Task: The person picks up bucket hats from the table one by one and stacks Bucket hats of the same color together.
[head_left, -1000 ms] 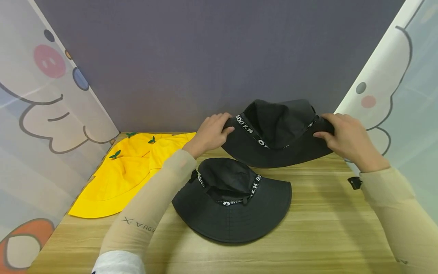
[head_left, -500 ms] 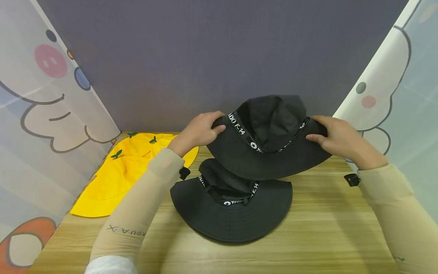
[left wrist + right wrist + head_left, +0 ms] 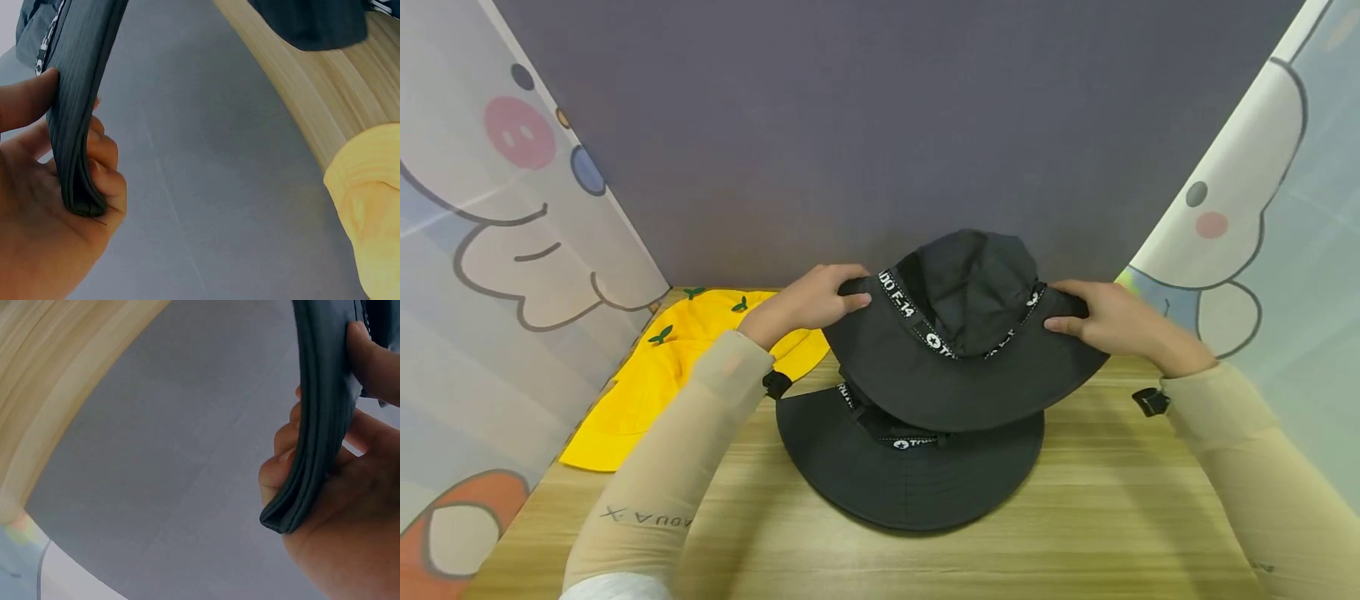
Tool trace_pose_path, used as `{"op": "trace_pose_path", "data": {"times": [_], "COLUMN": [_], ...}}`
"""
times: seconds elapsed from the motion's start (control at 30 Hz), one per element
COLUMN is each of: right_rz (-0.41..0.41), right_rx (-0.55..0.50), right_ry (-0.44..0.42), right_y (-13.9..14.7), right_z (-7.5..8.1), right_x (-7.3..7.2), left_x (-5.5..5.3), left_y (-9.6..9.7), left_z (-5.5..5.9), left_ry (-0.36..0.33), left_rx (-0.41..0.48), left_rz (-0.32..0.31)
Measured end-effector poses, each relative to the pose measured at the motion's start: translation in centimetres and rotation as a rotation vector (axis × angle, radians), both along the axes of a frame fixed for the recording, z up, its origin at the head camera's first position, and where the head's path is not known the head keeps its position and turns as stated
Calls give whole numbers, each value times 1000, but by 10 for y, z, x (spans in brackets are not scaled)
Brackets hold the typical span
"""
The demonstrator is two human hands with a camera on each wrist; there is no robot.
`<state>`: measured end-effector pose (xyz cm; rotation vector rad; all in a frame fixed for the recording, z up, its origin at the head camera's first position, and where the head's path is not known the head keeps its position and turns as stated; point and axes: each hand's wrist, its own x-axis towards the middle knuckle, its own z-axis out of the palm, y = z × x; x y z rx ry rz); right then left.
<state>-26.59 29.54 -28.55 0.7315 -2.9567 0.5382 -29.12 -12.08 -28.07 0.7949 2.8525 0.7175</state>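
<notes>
A black bucket hat (image 3: 955, 375) with a white-lettered band is held up by its brim, tilted, between my two hands. My left hand (image 3: 808, 302) grips the brim's left side, thumb on the near face and fingers curled behind, as the left wrist view shows on the folded brim (image 3: 81, 125). On the opposite side my right hand (image 3: 1116, 321) pinches the brim (image 3: 315, 425) the same way. Below lies a second black bucket hat (image 3: 910, 492) on the wooden table; the held hat overlaps it and hides most of its crown.
Several yellow hats (image 3: 655, 375) with green sprout tips lie overlapping at the table's left, partly behind my left arm. A grey panel (image 3: 880, 125) stands along the back edge. Cartoon-printed panels (image 3: 1262, 208) flank both sides of the wooden table (image 3: 1120, 517).
Both hands have carried the held black hat left and down toward the camera, so it now covers the crown of the hat on the table. Both grips stay the same.
</notes>
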Motion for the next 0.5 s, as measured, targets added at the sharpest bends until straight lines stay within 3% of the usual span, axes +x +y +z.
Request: {"op": "trace_pose_path", "data": {"times": [0.2, 0.5], "right_rz": [56, 124], "right_rx": [23, -43], "right_ry": [8, -90], "right_y": [-9, -23], "right_z": [-8, -26], "right_x": [1, 3], "left_x": [6, 17], "left_y": [-13, -30], "left_z": [-5, -17], "left_ry": [-61, -126], "left_rx": [-16, -49], "left_rz": [2, 2]}}
